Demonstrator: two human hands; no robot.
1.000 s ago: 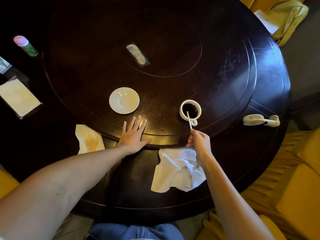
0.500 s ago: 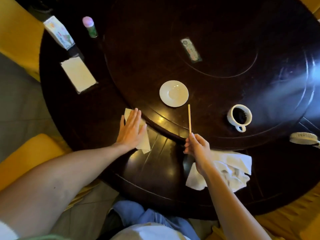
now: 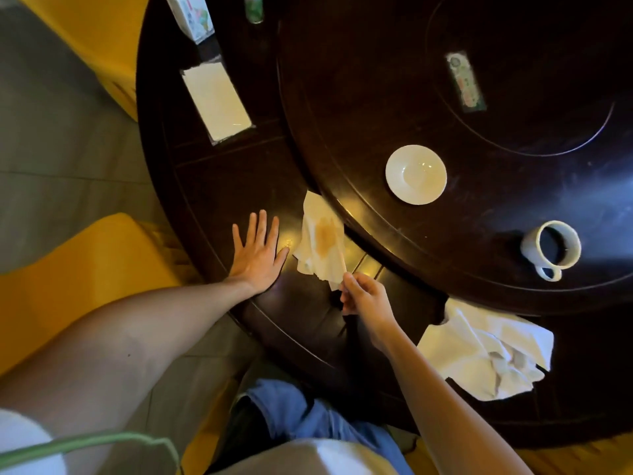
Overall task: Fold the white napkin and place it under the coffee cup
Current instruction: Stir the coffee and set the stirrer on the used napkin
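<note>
The crumpled white napkin (image 3: 486,351) lies on the dark table's outer ring at the right, near the front edge. A white coffee cup (image 3: 551,248) holding dark coffee stands on the raised turntable above it, handle toward me. An empty white saucer (image 3: 416,174) sits further left on the turntable. My left hand (image 3: 258,255) rests flat and open on the table. Just right of it lies a coffee-stained tissue (image 3: 320,241). My right hand (image 3: 363,296) pinches a thin pale stir stick (image 3: 342,265) whose blurred tip lies over that tissue's lower edge.
A flat white tissue pack (image 3: 215,101), a printed box (image 3: 190,15) and a green bottle (image 3: 253,8) stand at the table's far left. A small label card (image 3: 466,82) lies on the turntable. A yellow chair (image 3: 85,262) stands at the left.
My right hand has carried the stir stick from the cup leftward to the stained tissue. My left hand has slid off that tissue to its left. The view has swung left.
</note>
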